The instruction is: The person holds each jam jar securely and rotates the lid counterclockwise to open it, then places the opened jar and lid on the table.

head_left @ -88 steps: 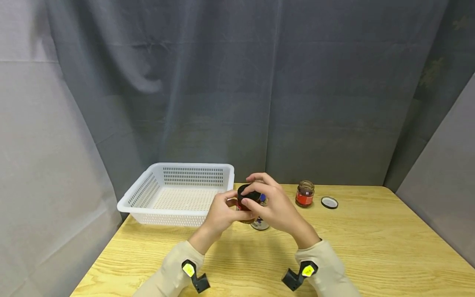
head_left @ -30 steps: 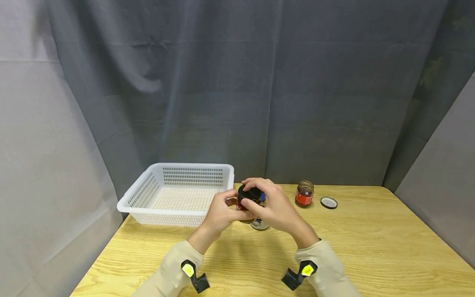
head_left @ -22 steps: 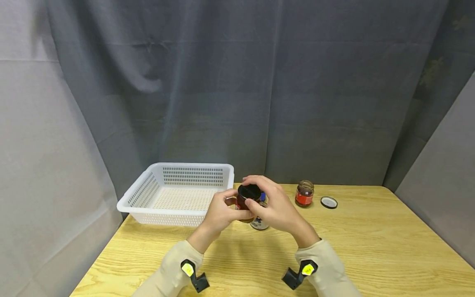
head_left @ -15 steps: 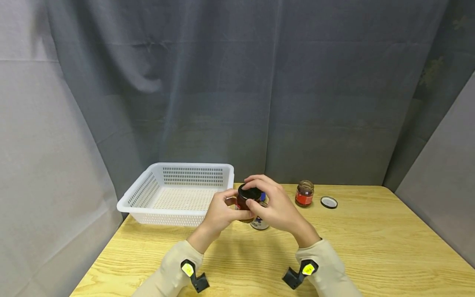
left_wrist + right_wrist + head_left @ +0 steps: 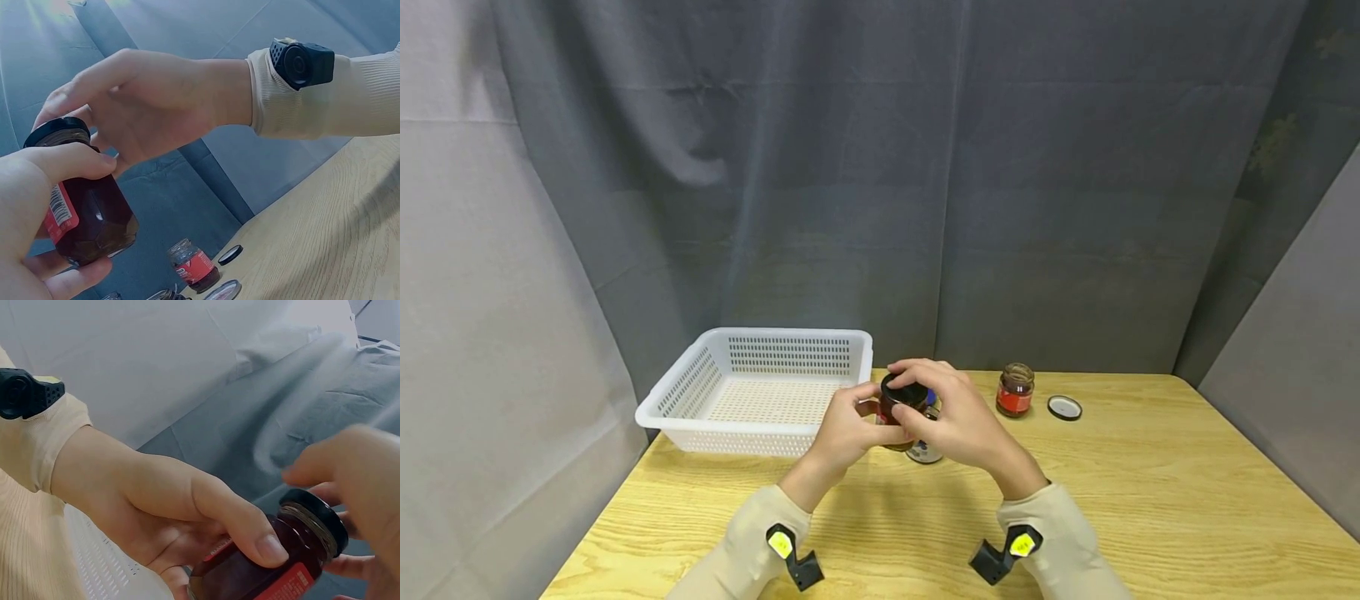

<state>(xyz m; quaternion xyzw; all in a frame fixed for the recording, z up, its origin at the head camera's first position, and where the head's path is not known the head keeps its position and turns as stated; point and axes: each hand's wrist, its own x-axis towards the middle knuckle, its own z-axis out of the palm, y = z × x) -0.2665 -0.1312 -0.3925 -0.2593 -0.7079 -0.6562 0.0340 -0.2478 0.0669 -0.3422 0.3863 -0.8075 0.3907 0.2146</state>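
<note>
My left hand [image 5: 848, 429] grips a glass jar of dark red contents [image 5: 94, 212] with a red label, holding it tilted above the table. A black lid [image 5: 906, 392] sits on the jar's mouth. Around the lid curl the fingers of my right hand [image 5: 958, 417], with the thumb on the near side in the head view. In the right wrist view my right hand [image 5: 369, 494] is blurred beside the lid, and one raised finger seems apart from it. Behind the hands, a patterned lid [image 5: 923, 453] and something blue [image 5: 932, 397] are partly hidden.
A white perforated basket [image 5: 730, 429] stands on the left of the wooden table [image 5: 1112, 500]. To the right, a lidless jar with a red label [image 5: 1015, 392] stands beside an upturned lid [image 5: 1065, 407]. Grey curtains hang behind and at both sides.
The right hand's fingers and thumb have shifted back and forth round the black lid. The left hand and jar stay almost in place, as do the other objects.
</note>
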